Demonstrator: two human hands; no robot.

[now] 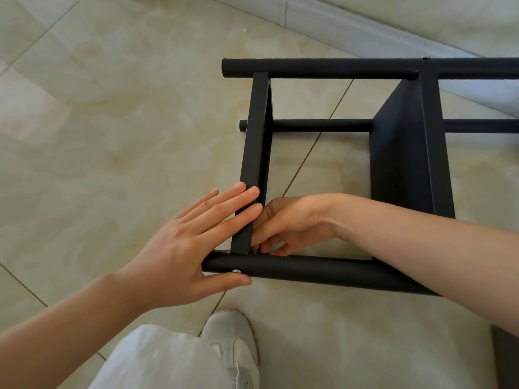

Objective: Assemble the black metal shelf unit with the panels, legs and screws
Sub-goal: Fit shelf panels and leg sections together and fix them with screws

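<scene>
Head view: a black shelf frame lies on its side on the tiled floor. The left hand presses flat, fingers straight, on the end panel and near leg. Beside it, the right hand pinches a small fastener at that corner; a screw shows on the leg.

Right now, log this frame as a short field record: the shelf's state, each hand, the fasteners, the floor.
shelf: black shelf unit lies on its side on tiled floor
left hand: left hand flat, fingers straight against end panel, thumb under near leg
right hand: right hand pinches something small at the panel-leg joint; item hidden
fasteners: screw seated in near leg
other: white shoe
</scene>
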